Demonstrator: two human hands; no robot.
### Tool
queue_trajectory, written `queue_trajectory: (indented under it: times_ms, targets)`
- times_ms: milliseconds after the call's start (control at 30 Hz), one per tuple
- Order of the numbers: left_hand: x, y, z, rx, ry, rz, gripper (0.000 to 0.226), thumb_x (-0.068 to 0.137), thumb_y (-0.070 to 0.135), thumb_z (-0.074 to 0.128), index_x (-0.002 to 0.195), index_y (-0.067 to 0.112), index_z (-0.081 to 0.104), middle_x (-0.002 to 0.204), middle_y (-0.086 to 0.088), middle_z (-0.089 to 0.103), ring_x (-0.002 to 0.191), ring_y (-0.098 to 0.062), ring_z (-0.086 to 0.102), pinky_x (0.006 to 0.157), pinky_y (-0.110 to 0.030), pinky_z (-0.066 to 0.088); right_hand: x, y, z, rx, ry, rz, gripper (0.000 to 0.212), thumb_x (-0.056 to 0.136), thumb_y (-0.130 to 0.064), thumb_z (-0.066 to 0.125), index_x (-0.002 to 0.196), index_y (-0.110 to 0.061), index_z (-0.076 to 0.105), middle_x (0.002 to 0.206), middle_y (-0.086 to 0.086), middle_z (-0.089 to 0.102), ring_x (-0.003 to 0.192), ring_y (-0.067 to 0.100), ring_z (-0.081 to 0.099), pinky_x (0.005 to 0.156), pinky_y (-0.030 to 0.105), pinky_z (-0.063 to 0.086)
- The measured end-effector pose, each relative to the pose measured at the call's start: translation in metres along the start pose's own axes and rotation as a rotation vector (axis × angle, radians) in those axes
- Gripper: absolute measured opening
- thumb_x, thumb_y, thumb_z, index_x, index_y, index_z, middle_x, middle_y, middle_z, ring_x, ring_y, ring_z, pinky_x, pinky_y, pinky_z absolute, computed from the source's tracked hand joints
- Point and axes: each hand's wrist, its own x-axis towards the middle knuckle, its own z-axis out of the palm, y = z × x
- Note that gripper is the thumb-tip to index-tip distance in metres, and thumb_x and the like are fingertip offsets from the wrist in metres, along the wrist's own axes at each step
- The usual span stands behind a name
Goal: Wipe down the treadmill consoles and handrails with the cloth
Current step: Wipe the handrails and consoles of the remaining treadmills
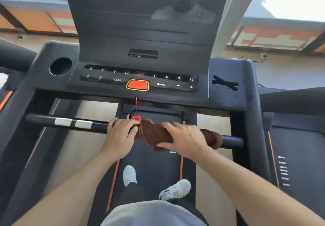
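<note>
The treadmill console (140,78) fills the upper centre. Below it the front handrail (66,123) crosses mid-frame, wrapped at centre by the brown cloth (154,134). The right hand (182,140) curls its fingers over the cloth; the left hand (121,134) grips the bar, thumb touching the cloth's end.

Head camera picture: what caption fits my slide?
Both hands wrap a brown cloth around the treadmill's front handrail.

Front handrail (98,126): bare stretch left of the left hand (121,136). Cloth (154,136) and right hand (182,141) cover the middle; safety clip (136,118) hangs close behind, possibly touching.
</note>
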Motion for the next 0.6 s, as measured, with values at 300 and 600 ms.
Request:
queue_trajectory:
  times_ms: [300,600]
  targets:
    - [-0.002,-0.003,0.004,-0.018,-0.016,0.026,0.038,0.097,0.037,0.033,0.115,0.033,0.067,0.112,0.021,0.067,0.115,-0.007,0.054,0.119,-0.033,0.013,-0.061,0.086,-0.035,-0.074,-0.223,0.188,0.046,0.08,-0.072,0.054,0.11,-0.038,0.051,0.093,-0.014,0.069,0.079,0.014,0.068,0.066,0.03,0.049]
    - [0.004,0.003,-0.003,-0.028,-0.072,-0.136,0.026,0.102,0.021,0.047,0.117,0.031,0.065,0.113,0.008,0.068,0.122,-0.016,0.054,0.123,-0.038,0.007,0.022,-0.053,0.01,0.006,0.146,0.013,0.064,0.081,-0.081,0.055,0.119,-0.03,0.062,0.086,-0.005,0.066,0.077,0.023,0.071,0.066,0.036,0.053]
